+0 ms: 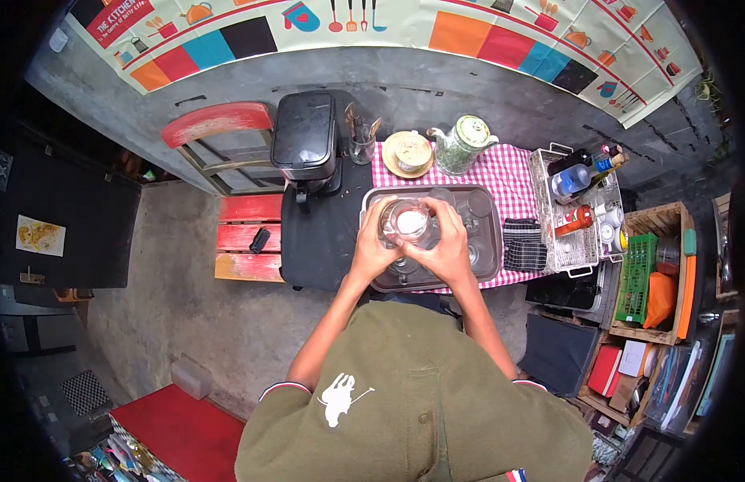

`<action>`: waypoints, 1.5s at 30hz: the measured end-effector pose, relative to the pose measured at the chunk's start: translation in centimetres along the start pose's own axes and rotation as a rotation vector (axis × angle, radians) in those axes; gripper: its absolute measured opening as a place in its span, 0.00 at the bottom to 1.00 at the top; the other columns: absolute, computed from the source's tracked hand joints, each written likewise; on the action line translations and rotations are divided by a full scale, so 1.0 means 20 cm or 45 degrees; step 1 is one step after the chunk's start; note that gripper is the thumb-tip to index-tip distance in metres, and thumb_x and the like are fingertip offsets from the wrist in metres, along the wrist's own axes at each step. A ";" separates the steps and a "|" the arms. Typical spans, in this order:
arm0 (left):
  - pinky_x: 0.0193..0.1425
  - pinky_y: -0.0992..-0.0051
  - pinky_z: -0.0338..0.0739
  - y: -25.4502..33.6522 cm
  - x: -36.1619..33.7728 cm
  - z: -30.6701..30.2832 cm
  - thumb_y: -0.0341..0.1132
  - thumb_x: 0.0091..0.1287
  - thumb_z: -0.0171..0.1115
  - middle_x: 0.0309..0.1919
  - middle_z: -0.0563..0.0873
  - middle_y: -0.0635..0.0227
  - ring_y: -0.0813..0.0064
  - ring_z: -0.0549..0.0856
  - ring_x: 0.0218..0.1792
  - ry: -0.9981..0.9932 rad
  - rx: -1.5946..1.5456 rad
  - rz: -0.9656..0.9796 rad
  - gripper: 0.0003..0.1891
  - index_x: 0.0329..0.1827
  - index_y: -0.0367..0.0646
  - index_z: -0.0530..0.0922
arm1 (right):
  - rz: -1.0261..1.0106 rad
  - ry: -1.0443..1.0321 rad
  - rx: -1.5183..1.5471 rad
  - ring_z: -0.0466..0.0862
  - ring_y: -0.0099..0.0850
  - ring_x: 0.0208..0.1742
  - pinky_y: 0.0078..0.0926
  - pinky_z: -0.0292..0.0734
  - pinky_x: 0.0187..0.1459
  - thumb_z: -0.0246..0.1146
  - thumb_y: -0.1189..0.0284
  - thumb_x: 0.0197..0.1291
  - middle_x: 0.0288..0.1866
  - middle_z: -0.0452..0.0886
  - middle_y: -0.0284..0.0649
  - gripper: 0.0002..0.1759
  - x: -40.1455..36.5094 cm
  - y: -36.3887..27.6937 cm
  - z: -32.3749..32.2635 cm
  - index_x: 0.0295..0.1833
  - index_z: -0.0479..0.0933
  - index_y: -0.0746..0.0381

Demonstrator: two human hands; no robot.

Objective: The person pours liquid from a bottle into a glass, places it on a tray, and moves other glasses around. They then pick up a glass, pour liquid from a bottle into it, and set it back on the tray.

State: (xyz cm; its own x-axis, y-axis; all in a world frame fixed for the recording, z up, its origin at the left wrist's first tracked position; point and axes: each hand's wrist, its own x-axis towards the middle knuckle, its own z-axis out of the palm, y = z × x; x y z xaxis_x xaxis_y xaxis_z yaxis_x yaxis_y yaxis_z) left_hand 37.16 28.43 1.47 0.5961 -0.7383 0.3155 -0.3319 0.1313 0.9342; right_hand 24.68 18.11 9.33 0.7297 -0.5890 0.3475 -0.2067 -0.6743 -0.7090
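Note:
Between my two hands is a clear drinking glass (410, 221), seen from above with a pale round patch inside its rim. My left hand (376, 247) curls around the left side. From the right, my right hand (448, 251) wraps the other side, and the thumbs come close together at the near edge. Below them lies a dark brown tray (491, 269) that bears several more clear glasses (474, 210), partly hidden by my hands.
Behind the tray stand a floral teapot (464, 146) and a cup on a yellow saucer (408, 154). A black air fryer (305, 136) is at the left, near a glass of utensils (362, 143). To the right, a wire rack (567, 249) holds bottles beside a folded dark cloth (524, 244).

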 end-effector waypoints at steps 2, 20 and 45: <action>0.70 0.59 0.72 0.00 0.00 0.00 0.38 0.46 0.80 0.63 0.79 0.54 0.52 0.78 0.65 -0.005 -0.015 -0.013 0.44 0.69 0.39 0.71 | -0.016 0.002 -0.012 0.81 0.42 0.51 0.41 0.72 0.55 0.78 0.58 0.41 0.52 0.82 0.44 0.39 0.00 0.01 0.00 0.59 0.75 0.64; 0.70 0.58 0.69 -0.01 0.02 0.00 0.33 0.45 0.77 0.61 0.80 0.55 0.52 0.78 0.64 -0.012 0.034 0.054 0.41 0.68 0.38 0.72 | -0.011 -0.013 -0.012 0.79 0.46 0.55 0.44 0.72 0.57 0.77 0.59 0.42 0.53 0.81 0.46 0.37 0.01 0.02 0.04 0.58 0.75 0.64; 0.70 0.59 0.70 -0.01 0.00 0.01 0.31 0.43 0.76 0.61 0.80 0.56 0.53 0.78 0.64 -0.034 0.025 0.054 0.43 0.68 0.39 0.72 | -0.017 -0.014 -0.072 0.79 0.46 0.53 0.46 0.72 0.56 0.76 0.57 0.41 0.50 0.80 0.45 0.37 -0.01 0.04 0.04 0.57 0.77 0.62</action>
State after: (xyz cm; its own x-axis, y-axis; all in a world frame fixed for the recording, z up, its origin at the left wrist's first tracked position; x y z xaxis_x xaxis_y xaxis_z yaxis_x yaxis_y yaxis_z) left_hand 37.05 28.23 1.30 0.5616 -0.7498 0.3500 -0.3708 0.1501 0.9165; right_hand 24.81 18.10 8.21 0.7398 -0.5748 0.3499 -0.2330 -0.7066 -0.6682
